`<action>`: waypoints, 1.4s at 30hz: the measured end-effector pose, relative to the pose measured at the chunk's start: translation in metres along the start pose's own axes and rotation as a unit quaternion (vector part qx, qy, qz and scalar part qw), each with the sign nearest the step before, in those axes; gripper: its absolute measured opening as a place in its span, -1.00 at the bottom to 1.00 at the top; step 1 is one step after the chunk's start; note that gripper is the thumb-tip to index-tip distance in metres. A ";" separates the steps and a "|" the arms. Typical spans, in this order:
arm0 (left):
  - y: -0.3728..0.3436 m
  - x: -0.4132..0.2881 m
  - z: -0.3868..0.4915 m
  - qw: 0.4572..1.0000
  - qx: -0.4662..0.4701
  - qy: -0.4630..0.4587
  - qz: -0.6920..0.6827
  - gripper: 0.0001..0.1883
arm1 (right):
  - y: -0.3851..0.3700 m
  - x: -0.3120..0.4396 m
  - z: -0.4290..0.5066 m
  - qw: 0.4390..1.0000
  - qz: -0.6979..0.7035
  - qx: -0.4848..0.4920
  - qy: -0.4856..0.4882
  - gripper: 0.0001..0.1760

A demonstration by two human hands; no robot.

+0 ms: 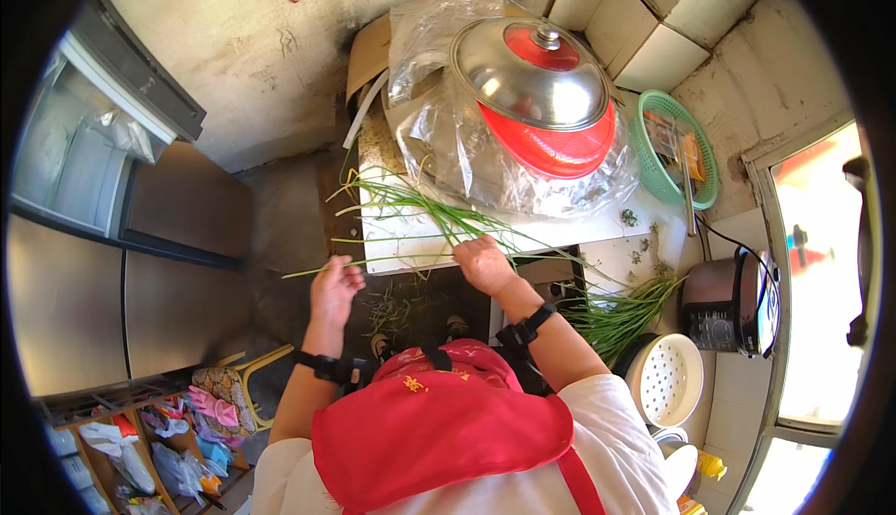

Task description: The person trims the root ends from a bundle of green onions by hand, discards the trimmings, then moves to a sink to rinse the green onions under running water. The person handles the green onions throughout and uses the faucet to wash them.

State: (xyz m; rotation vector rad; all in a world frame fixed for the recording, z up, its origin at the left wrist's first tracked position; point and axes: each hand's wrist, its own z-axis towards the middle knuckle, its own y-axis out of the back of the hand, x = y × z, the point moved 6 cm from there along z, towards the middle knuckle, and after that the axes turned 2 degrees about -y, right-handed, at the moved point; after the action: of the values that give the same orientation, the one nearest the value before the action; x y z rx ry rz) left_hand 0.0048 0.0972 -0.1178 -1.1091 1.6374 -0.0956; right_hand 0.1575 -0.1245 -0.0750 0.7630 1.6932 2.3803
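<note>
My left hand pinches the yellowish end of a long thin green stalk, perhaps garlic chives. The stalk runs across to my right hand, which is closed on its other part at the front edge of the white counter. Loose green stalks lie spread on the counter just beyond both hands. A thick bundle of the same greens lies on the tiled surface to the right, beyond my right forearm. Green trimmings are scattered on the dark floor below my hands.
A steel lid with a red bowl stands on plastic sheeting at the back. A green basket, a rice cooker and a white perforated steamer are at right. An open refrigerator and filled shelves are at left.
</note>
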 end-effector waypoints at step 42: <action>-0.055 0.032 -0.039 0.888 0.196 0.175 0.377 -0.86 | 0.057 0.034 0.055 0.652 0.694 -0.097 -0.288 -0.84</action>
State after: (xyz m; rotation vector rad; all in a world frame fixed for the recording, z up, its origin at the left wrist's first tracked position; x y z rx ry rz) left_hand 0.0081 0.0271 -0.0942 -0.0983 2.1493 -0.1138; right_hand 0.1644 -0.0857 0.0021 3.1014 0.3843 2.1526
